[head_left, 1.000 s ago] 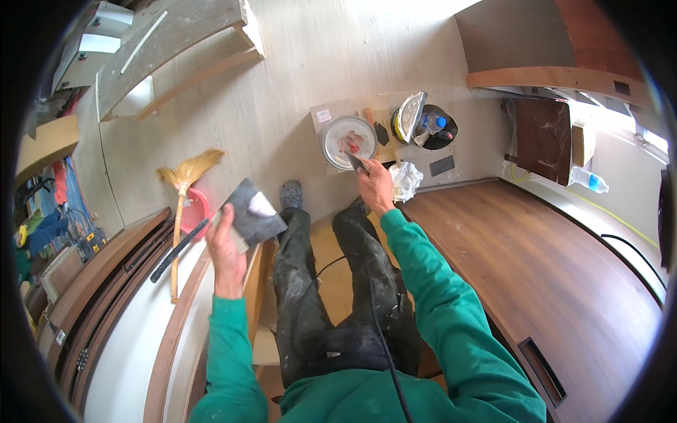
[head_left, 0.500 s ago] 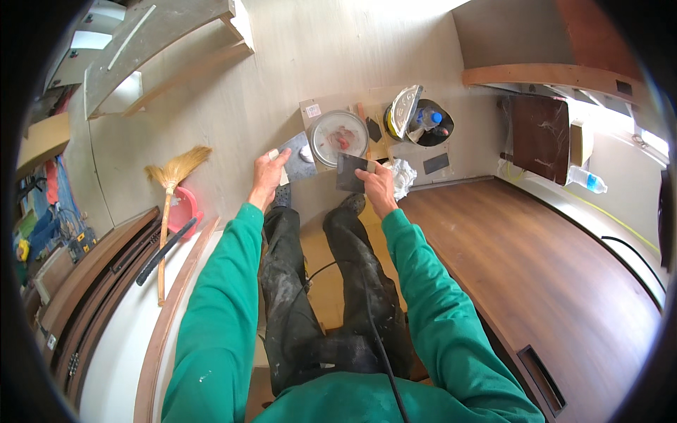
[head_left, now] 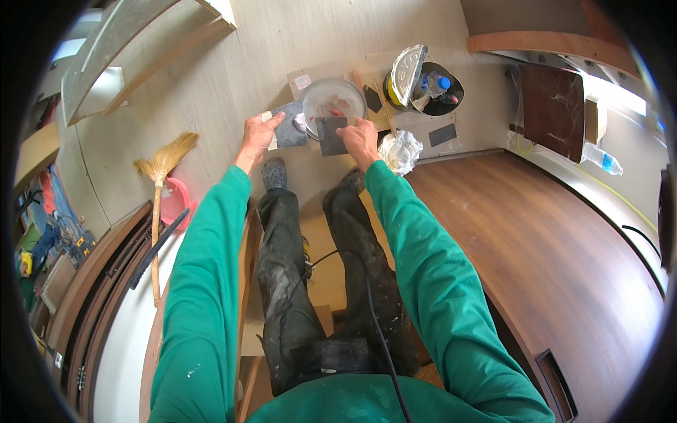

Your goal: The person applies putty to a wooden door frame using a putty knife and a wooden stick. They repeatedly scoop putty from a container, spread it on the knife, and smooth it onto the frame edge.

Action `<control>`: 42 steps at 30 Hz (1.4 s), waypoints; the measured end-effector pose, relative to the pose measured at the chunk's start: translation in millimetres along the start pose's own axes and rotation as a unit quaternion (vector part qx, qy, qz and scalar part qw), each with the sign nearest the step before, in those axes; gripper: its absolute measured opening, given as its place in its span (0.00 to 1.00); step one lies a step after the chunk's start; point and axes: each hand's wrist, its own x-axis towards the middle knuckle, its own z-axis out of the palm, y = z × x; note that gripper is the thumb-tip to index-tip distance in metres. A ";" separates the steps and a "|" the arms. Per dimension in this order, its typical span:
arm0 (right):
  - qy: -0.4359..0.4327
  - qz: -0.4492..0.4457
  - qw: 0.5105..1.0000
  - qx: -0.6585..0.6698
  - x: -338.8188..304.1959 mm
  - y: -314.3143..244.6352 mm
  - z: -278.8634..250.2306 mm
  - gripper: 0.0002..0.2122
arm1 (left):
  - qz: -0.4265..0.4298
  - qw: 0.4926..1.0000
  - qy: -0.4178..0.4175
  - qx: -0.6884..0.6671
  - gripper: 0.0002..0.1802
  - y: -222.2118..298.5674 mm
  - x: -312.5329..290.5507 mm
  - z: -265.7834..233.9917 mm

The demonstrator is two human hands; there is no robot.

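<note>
Each hand (head_left: 257, 134) (head_left: 361, 138) grips a grey scraper (head_left: 289, 130) (head_left: 331, 135) above pale floor (head_left: 233, 63) beside a broom (head_left: 159, 204).

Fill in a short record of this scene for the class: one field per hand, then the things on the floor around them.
left hand: holds a flat grey trowel by its edge
right hand: holds a dark flat blade
below the hands: round basin on the floor
right of basin: black bucket, crumpled white bag
left side: straw broom, pink dustpan
</note>
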 end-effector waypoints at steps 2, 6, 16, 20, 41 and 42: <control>-0.002 -0.003 1.000 -0.024 -3.0 -2.0 -1.0 0.20 | -0.005 1.000 -0.015 -0.008 0.18 -1.7 3.9 -3.4; -0.019 0.040 0.997 0.065 -5.6 -0.2 3.9 0.21 | 0.020 0.999 0.007 0.038 0.17 -8.6 9.7 -7.5; 0.008 0.096 0.988 0.124 -3.0 9.0 13.9 0.18 | 0.026 0.995 -0.034 0.088 0.17 0.5 12.1 -5.2; 0.020 0.023 0.997 0.068 -2.9 -3.9 11.6 0.17 | -0.001 0.994 -0.072 0.081 0.19 2.3 11.9 -1.6; 0.081 -0.221 0.955 -0.182 -52.5 -4.9 -38.0 0.14 | -0.066 0.983 -0.114 -0.125 0.25 -17.7 -14.7 -2.8; 0.081 -0.233 0.950 -0.190 -49.7 -4.5 -35.9 0.13 | -0.062 0.981 -0.120 -0.140 0.25 -18.4 -17.0 -5.1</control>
